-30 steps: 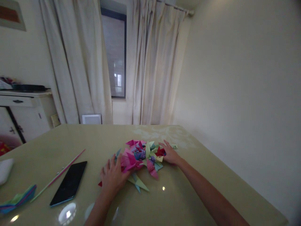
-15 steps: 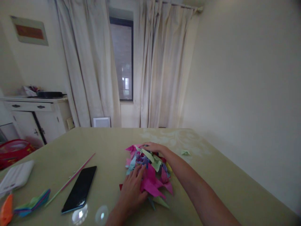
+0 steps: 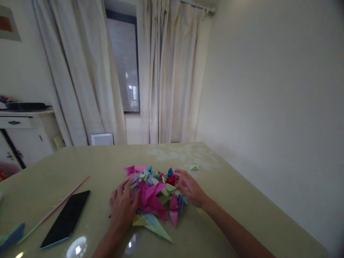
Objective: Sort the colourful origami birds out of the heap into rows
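Observation:
A heap of colourful folded-paper pieces (image 3: 153,197), pink, green, blue, red and purple, lies on the table before me. Several look like origami cranes. Against the heap's left side rests my left hand (image 3: 123,204), fingers spread and touching the paper. My right hand (image 3: 190,188) is at the right edge of the heap, its fingers apart and bent toward the red and pink pieces. Neither hand grips anything that I can see. A pale green folded piece (image 3: 158,230) sticks out at the heap's near side.
On the left of the table (image 3: 242,215) lie a black phone (image 3: 67,218) and a thin pink-and-green stick (image 3: 57,206). Farther left is a blue-and-green folded paper (image 3: 12,236). One small green paper piece (image 3: 194,167) sits apart beyond my right hand. Curtains (image 3: 177,71) hang behind.
My view has turned to the right. The right hand has come off the top of the heap to its right side. The heap now lies flatter and more spread out.

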`<state>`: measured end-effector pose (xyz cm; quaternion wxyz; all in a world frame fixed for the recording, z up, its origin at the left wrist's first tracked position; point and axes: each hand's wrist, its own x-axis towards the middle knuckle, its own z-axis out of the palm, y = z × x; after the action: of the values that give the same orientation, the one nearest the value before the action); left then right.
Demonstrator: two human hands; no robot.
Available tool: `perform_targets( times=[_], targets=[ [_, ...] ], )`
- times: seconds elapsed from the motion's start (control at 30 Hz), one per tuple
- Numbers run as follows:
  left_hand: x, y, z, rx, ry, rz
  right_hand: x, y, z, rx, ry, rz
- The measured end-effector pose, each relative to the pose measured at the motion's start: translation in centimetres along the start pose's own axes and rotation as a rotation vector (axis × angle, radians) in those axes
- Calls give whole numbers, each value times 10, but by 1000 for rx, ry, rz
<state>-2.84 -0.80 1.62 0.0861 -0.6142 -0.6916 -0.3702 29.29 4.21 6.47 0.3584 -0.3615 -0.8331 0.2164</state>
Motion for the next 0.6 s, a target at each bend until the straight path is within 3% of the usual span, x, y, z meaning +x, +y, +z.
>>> perform_targets(
  times=[0.1, 0.2, 0.27, 0.33, 0.37, 0.47, 0.6],
  targets=[
    [0, 6, -11, -21, 102, 104, -44, 6, 3, -28, 127, 17],
    [-10, 30, -21, -113, 140, 336, -52, 9, 9, -23, 120, 8],
    [-21, 58, -23, -135, 41, 529, -47, 10, 14, -35, 61, -16],
    [-34, 90, -17, -93, -142, 704, -43, 11, 18, -81, -2, -35],
    [-40, 105, -11, -46, -211, 712, -42, 13, 20, -104, -26, -40],
    [-50, 131, 13, 44, -256, 653, -44, 18, 22, -129, -56, -22],
    [-44, 117, 36, 80, -255, 645, -49, 28, 15, -26, 10, 1]
  ],
)
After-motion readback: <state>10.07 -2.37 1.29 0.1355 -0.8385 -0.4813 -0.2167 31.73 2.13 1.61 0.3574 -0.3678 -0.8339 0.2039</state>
